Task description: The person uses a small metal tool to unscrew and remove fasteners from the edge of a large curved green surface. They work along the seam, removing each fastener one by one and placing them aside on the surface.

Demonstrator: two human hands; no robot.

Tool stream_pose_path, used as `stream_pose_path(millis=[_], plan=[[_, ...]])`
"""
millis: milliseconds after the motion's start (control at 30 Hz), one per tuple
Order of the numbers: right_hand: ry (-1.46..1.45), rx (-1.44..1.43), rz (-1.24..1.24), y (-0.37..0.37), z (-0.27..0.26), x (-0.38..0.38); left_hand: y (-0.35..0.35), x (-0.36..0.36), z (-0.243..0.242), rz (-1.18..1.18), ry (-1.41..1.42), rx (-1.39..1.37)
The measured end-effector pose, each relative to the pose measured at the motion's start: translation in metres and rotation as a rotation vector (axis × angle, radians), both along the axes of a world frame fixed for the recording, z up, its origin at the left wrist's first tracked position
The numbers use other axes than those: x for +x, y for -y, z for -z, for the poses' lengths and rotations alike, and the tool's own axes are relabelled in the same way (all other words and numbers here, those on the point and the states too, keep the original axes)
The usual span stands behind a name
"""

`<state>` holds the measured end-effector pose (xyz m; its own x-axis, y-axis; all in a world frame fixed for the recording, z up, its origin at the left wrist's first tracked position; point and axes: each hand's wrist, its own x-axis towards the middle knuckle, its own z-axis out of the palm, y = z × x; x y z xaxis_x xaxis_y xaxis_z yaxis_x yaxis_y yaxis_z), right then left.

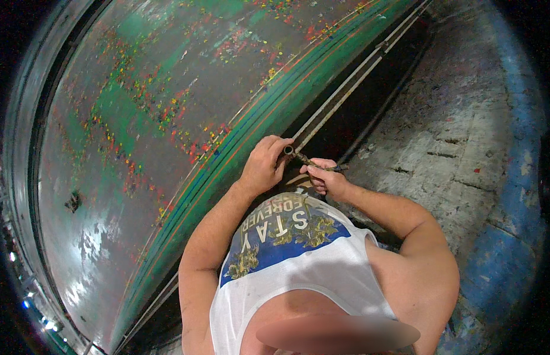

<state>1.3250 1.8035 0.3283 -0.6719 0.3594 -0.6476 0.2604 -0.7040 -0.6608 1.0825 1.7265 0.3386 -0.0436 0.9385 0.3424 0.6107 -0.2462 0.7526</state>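
Note:
At the near edge of a long green printing table, my left hand (267, 165) rests with its fingers against a short round metal tube end (288, 150). My right hand (326, 178) grips a thin, worn metal rod (312, 164), which runs from beside the tube down to the right past my fingers. Its tip (342, 167) sticks out beyond the right hand. Two pale parallel rails (346, 91) run along the table's side and reach the tube. How the rod joins the tube is too small to tell.
The large table surface (159, 88), spotted with red, yellow and green paint, lies at the left. A dark gap runs below the rails. The worn concrete floor (435, 146) has cracks and a blue painted band (501, 257) at the right.

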Motion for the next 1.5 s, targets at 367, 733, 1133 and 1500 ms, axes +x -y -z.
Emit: stream_pose_path(millis=[367,733,1133,1500], plan=[[-0.285,-0.571,0.122,-0.003,0.011,0.005,-0.001,0.001,-0.006,-0.023,0.010,-0.007],[-0.004,1.614,-0.257,-0.008,0.027,-0.008,-0.001,-0.003,0.002,-0.021,0.072,-0.040],[-0.137,1.787,-0.292,-0.026,0.033,0.013,0.004,-0.007,0.005,-0.080,0.149,0.229],[0.214,1.481,-0.034,-0.044,0.011,0.025,0.011,-0.010,0.007,-0.357,0.590,-0.053]])
